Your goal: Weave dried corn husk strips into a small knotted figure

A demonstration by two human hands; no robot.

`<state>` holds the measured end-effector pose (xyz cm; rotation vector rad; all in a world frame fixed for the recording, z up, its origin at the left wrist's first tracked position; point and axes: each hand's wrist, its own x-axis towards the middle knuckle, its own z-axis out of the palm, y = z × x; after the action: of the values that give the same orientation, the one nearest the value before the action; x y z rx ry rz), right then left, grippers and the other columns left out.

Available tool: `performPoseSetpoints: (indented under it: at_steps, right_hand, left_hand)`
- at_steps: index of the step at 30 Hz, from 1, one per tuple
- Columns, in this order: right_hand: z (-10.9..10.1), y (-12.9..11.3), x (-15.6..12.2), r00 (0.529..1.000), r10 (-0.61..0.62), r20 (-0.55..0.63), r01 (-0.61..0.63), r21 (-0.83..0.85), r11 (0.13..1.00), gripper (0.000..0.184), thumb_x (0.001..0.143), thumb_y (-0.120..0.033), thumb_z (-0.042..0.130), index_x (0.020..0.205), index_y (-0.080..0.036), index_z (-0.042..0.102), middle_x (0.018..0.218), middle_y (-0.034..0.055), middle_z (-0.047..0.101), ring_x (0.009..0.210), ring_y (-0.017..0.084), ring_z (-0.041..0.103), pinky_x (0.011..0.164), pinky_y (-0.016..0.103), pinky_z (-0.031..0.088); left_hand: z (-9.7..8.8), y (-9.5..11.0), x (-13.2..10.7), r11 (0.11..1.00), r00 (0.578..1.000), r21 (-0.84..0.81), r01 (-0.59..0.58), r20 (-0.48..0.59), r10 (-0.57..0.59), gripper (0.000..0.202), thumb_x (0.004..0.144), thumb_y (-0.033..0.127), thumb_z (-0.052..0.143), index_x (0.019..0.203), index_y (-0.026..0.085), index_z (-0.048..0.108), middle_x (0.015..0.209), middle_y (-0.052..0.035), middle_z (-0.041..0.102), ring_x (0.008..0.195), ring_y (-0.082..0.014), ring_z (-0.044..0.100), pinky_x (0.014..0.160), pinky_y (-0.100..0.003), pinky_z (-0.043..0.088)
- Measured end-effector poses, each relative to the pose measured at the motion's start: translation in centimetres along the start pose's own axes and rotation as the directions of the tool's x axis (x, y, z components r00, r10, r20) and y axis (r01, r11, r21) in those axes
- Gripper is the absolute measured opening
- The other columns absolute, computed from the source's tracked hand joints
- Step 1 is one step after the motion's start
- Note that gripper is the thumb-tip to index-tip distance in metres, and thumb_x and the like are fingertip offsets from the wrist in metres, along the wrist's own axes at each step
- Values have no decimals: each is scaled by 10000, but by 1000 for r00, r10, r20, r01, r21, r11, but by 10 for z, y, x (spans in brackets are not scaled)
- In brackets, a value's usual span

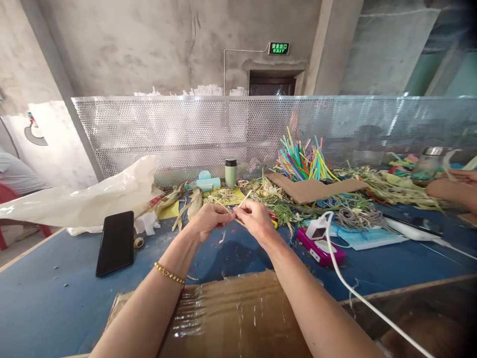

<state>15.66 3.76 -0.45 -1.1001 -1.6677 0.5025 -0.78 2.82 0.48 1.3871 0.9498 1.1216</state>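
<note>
My left hand (211, 220) and my right hand (254, 218) meet fingertip to fingertip above the near side of the blue table. Both are closed in a pinch on thin pale straw-like strips (245, 199), whose ends stick out above and between the fingers. Where the strips cross is hidden by my fingers. Beyond my hands lie dried husks (195, 204) and a heap of green and straw-coloured plant strips (276, 199). Below my forearms sits a taped cardboard box (231, 318).
A black phone (115, 243) lies left; a purple power strip (321, 247) with a white charger (317, 228) and cable stands right. Behind are a green bottle (230, 173), colourful pipe cleaners (303, 159), cardboard (316, 188) and a perforated metal screen (179, 134). Another person's hand (456, 186) works at right.
</note>
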Motion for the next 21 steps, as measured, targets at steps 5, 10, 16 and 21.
performPoseSetpoints:
  at_steps: [5,10,16,21]
  right_hand:
    - [-1,-3,-1,1000,4,27,-3,-43,999,249,746,-330,602,549,-207,512,536,-7,523,554,143,460,560,268,335]
    - [-3,-5,-2,999,22,39,-19,-94,995,256,765,-286,602,542,-212,499,516,-8,532,532,144,465,557,268,328]
    - [-2,-7,-4,999,29,22,-26,-114,993,263,788,-257,612,558,-211,494,531,-13,539,548,147,482,572,267,327]
    - [-3,-11,-2,999,-18,44,26,-187,982,310,807,-236,612,543,-210,451,556,-15,526,579,143,467,595,270,312]
  left_hand:
    - [1,-1,0,996,1000,88,0,-19,2,179,596,221,804,562,85,692,540,-25,591,501,-85,466,493,-242,309]
    - [0,1,-1,995,999,89,37,-12,-36,86,573,137,746,539,80,692,545,-42,614,499,-89,484,493,-244,321]
    - [-1,3,-2,995,997,77,58,40,-61,98,594,126,752,525,88,692,529,-34,606,493,-81,477,505,-236,349]
    - [-5,4,-3,996,989,0,86,118,-85,191,604,215,849,563,96,705,568,-31,626,509,-83,518,516,-229,380]
